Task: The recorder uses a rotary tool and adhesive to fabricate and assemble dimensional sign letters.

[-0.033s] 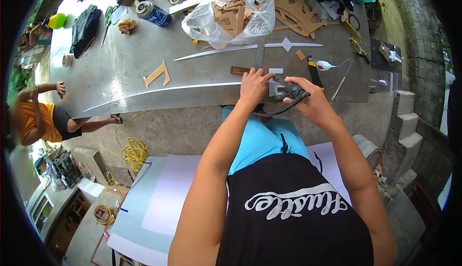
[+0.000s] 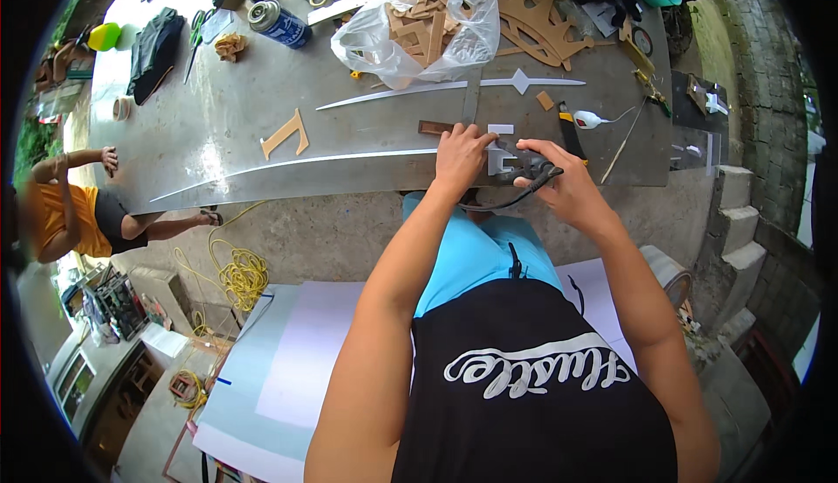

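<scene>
My right hand point(image 2: 563, 182) is closed round a dark corded power tool point(image 2: 531, 166) at the near edge of the table. The tool's exact kind is hard to make out. Its black cable loops below my fingers. Just left of it, my left hand point(image 2: 463, 162) presses down with bent fingers on a white cut-out piece point(image 2: 498, 161), beside the tool's front end. A long, pointed white strip point(image 2: 332, 161) runs left from under my left hand. Above my fingertips lie a small white block point(image 2: 500, 128), a brown strip point(image 2: 435, 127) and a metal ruler point(image 2: 472, 99).
Beyond lie another pointed white strip point(image 2: 419, 90), a plastic bag point(image 2: 349, 46) of brown offcuts, a brown letter-like piece point(image 2: 285, 134), a cutter knife point(image 2: 572, 136), a white bottle point(image 2: 589, 120) and a can point(image 2: 278, 24). A person in orange point(image 2: 74, 221) is at the left.
</scene>
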